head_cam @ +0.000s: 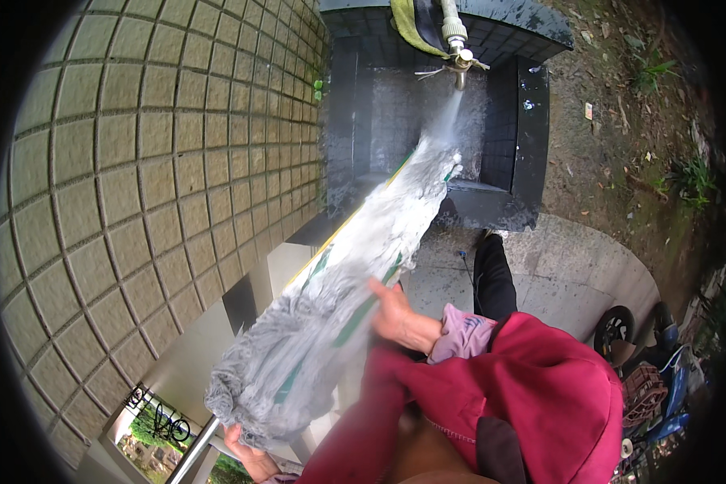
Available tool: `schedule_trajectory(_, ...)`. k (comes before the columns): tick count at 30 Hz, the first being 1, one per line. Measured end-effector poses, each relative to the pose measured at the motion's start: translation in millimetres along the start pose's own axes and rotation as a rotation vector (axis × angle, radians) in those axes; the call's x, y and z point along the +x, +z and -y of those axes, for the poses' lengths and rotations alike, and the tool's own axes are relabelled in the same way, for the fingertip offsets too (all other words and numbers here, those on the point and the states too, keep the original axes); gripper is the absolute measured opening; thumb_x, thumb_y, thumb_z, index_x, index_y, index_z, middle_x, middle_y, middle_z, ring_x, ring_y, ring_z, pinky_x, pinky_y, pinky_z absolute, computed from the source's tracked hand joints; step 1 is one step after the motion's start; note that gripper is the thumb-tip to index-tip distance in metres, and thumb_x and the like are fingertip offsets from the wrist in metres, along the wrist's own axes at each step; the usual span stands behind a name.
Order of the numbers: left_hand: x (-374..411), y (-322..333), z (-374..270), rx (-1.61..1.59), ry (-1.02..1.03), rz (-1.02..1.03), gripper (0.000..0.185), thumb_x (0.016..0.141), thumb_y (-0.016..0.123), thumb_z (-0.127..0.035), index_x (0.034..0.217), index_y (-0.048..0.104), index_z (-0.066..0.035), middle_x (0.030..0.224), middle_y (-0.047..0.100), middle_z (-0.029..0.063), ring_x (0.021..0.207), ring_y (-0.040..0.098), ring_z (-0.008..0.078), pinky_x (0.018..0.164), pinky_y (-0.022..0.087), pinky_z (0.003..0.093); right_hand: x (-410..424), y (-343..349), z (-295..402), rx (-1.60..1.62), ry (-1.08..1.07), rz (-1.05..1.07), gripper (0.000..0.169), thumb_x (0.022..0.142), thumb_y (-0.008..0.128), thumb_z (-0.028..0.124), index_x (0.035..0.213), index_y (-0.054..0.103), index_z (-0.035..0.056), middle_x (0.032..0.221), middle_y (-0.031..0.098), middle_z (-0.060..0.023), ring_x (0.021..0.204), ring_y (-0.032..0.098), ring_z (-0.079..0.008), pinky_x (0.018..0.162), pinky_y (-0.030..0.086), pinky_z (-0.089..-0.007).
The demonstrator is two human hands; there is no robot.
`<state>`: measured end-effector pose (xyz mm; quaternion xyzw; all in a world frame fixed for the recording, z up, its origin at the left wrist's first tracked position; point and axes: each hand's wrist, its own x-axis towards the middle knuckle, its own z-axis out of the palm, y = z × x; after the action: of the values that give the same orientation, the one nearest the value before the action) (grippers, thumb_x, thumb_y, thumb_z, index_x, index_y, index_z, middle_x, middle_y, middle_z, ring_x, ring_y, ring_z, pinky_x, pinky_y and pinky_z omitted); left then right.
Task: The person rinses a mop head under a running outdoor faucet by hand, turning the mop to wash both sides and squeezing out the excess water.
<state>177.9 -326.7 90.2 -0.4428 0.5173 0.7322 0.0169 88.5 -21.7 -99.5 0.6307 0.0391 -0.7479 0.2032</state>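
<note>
A wide flat mop head [393, 224] with wet grey-white strands and green bands slants across the view. Its far end lies under water running from a metal tap [461, 63], above a dark tiled basin [529, 145]. My right hand [393, 314] holds the mop's right edge near the middle, thumb on top and the other fingers hidden beneath. At the near end, my left hand [248, 454] grips the mop head from below, partly covered by strands. Beside that hand, a metal pole [196, 451] runs out of the lower left.
A tiled wall [175, 151] rises along the left. A yellow-green cloth [411, 30] hangs by the tap. Soil with small plants [653, 69] lies right of the basin. A wheel [614, 327] and a brown crate [643, 393] stand at lower right, beyond the paving [575, 254].
</note>
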Motion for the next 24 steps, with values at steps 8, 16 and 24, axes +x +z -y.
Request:
schedule_trajectory(8,12,-8,109,0.901,0.52,-0.019,0.052,0.071,0.054,-0.013,0.12,0.042,0.0,0.119,0.048,0.0173,0.109,0.046,0.0324,0.094,0.036,0.0465,84,-10,58,-0.125,-0.165,0.181,0.032,0.087,0.041,0.006,0.118,0.04,0.0038,0.111,0.051,-0.0153,0.099,0.054,-0.0305,0.081,0.048,-0.0477)
schedule_trajectory(16,48,261,173,-0.149,-0.214,0.251,0.039,0.079,0.047,-0.01,0.117,0.045,0.001,0.113,0.054,0.0148,0.104,0.051,0.0293,0.092,0.038,0.0438,141,-9,259,0.054,-0.292,0.198,0.026,0.085,0.047,0.013,0.103,0.05,-0.0057,0.097,0.058,-0.0168,0.086,0.059,-0.0287,0.08,0.048,-0.0435)
schedule_trajectory(24,-6,357,174,-0.034,-0.092,0.625,0.051,0.082,0.054,-0.017,0.127,0.033,-0.006,0.125,0.042,0.0088,0.117,0.039,0.0258,0.098,0.031,0.0427,24,-50,238,0.172,-0.114,0.615,0.036,0.083,0.054,0.031,0.107,0.055,0.0041,0.094,0.062,-0.0098,0.081,0.061,-0.0231,0.077,0.05,-0.0369)
